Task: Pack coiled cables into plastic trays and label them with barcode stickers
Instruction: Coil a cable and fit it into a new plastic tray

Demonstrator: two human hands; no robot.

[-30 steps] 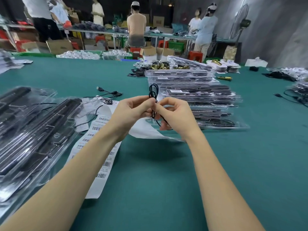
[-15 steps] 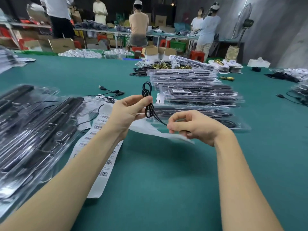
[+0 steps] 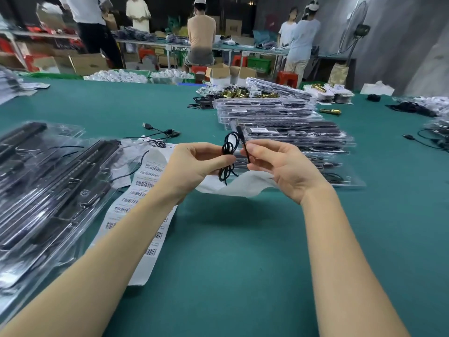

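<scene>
Green table [image 3: 243, 263] spans the whole view; bench work, both forearms raised above it.

Left side: open plastic trays [image 3: 48, 186] with long black inserts, overlapping in a heap; long axes run from near-left toward far-centre. Ahead and right of the hands: stack of packed trays [image 3: 291, 132], closed, white labels on some of the upper ones. Barcode sticker strip [image 3: 145, 205] lies flat between the open trays and the left forearm, running toward the viewer; white sheet [image 3: 243, 186] crumpled under the hands. Loose cables [image 3: 160, 135] on the cloth beyond the strip.

Left hand [image 3: 194, 166]: fingers and thumb curled, pinching the coiled cable [image 3: 228, 152] at the waist of the coil; loops stand upright above the pinch, short tails hang below. Right hand [image 3: 279, 166]: thumb and forefinger pinch the free end of the same cable just beside the coil; plug [image 3: 237, 126] points up and away, blurred, type not readable.

Key relation: the coil is held in the air between the hands, well apart from any tray; the open trays lie to the left, nearer the left hand. Judgement: coiling is nearly done; the free end probably needs wrapping or tucking before the coil goes leftward into a tray.
</scene>
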